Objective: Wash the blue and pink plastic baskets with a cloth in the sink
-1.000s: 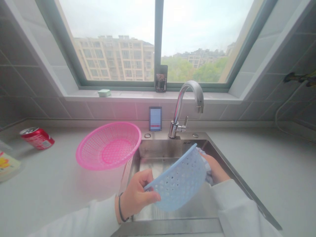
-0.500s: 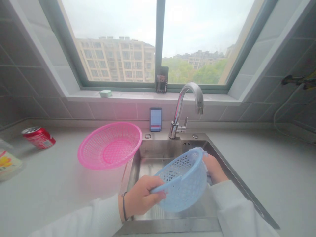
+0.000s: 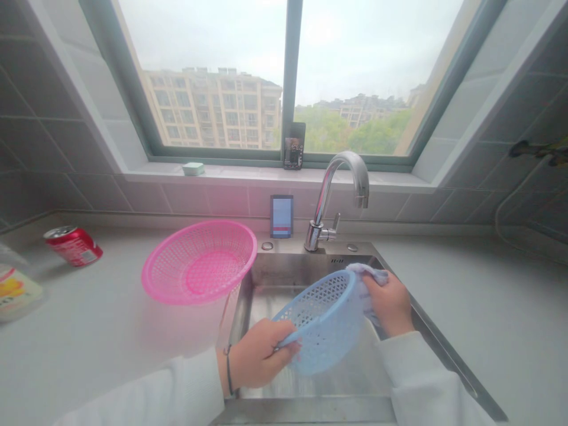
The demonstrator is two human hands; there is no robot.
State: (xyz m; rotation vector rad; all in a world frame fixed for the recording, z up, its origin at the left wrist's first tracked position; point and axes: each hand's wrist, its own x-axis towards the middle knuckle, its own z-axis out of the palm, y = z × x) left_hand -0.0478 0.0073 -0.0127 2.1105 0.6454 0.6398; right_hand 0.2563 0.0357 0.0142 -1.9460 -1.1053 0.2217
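My left hand (image 3: 260, 355) grips the rim of a light blue plastic basket (image 3: 322, 349), holding it tilted above the stainless steel sink (image 3: 266, 284). My right hand (image 3: 390, 305) is at the basket's far side, shut on a pale lilac cloth (image 3: 366, 287) pressed against the rim and outer wall. Part of the cloth is hidden behind the basket. To the left, a pink plastic basket (image 3: 199, 225) sits tilted near the sink's edge, apart from both hands.
A chrome faucet (image 3: 328, 201) rises behind the sink. A red soda can (image 3: 73, 245) lies on its side on the pale countertop (image 3: 97, 331), and a printed package (image 3: 15, 293) sits at the left edge. A small screen device (image 3: 281, 216) stands against the tiled wall below the window.
The blue basket has rotated so its inside faces more upward and left. The cloth now shows over the rim, and my right hand has moved slightly right along it.
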